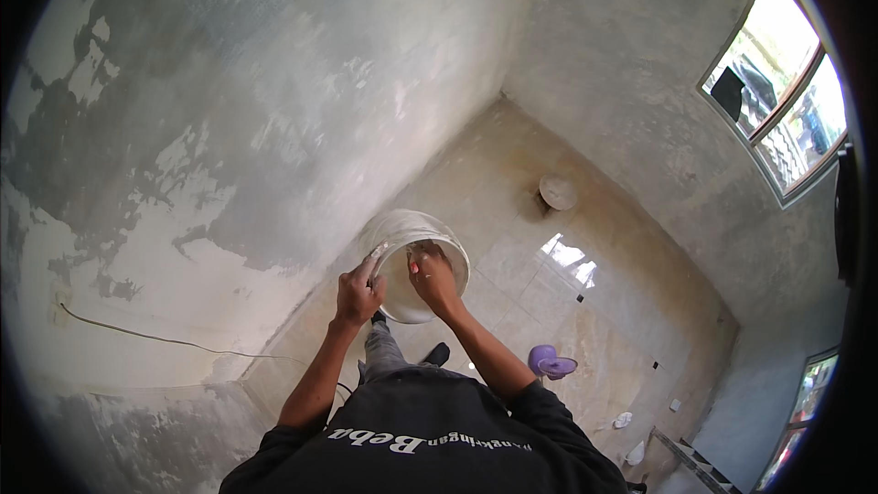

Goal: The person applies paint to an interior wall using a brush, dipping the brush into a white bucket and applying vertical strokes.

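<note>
A whitish plastic bucket (pixel 458 252), smeared with pale plaster or putty, is tilted in front of me above the tiled floor. My left hand (pixel 359 296) grips its rim on the left side, with pale residue on the fingers. Reaching into the bucket's mouth, my right hand (pixel 432 276) is closed around a tool with a red handle end (pixel 414 267). The tool's working end is hidden by the hand and the bucket, so its kind cannot be told.
Patchily plastered walls (pixel 288 82) meet at a corner ahead. On the floor stand a round pale-topped object (pixel 558 192) and a purple plastic vessel (pixel 542 359). A cable (pixel 164 339) runs from the left wall. A metal level-like bar (pixel 693 460) lies at lower right, below the windows (pixel 789 103).
</note>
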Motion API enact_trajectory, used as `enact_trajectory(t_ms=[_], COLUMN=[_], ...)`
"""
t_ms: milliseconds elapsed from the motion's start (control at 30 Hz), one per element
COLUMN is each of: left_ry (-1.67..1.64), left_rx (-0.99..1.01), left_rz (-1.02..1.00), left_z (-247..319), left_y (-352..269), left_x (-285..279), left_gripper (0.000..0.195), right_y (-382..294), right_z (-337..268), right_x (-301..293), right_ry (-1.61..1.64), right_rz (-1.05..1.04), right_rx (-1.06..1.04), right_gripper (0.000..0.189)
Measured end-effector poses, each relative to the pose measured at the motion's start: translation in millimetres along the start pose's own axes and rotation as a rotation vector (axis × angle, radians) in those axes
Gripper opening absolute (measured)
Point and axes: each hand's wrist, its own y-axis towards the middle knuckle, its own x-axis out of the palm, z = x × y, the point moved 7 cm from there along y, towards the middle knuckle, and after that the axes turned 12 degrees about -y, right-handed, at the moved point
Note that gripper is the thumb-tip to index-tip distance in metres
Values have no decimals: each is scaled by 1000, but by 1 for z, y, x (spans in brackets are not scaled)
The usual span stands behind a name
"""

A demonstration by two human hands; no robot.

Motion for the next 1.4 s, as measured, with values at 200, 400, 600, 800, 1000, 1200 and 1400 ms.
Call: enact_trajectory(t_ms=[200, 400, 600, 800, 1000, 1200, 1400], left_ry=[10, 110, 102, 80, 74, 2, -59], left_rx=[-16, 104, 177, 154, 154, 207, 174], left_rz=[-38, -76, -43, -109, -132, -124, -110], left_z=[-1, 7, 2, -15, -25, -24, -32], left_y=[0, 2, 17, 33, 53, 65, 68], left_x=[-4, -10, -18, -35, -56, -65, -75], left_gripper=[47, 49, 49, 51, 52, 49, 51], right_y=[-11, 16, 5, 27, 44, 43, 60], right_z=[-8, -17, -6, -37, -71, -65, -57], right_x=[39, 10, 49, 4, -34, 22, 48], right_ry=[-27, -147, -143, 55, 34, -236, -425], right_rz=[-100, -206, -279, -583, -656, -574, -462], right_rx=[-8, -36, -126, -223, -372, -390, -348], right_gripper=[12, 12, 12, 13, 13, 10, 8])
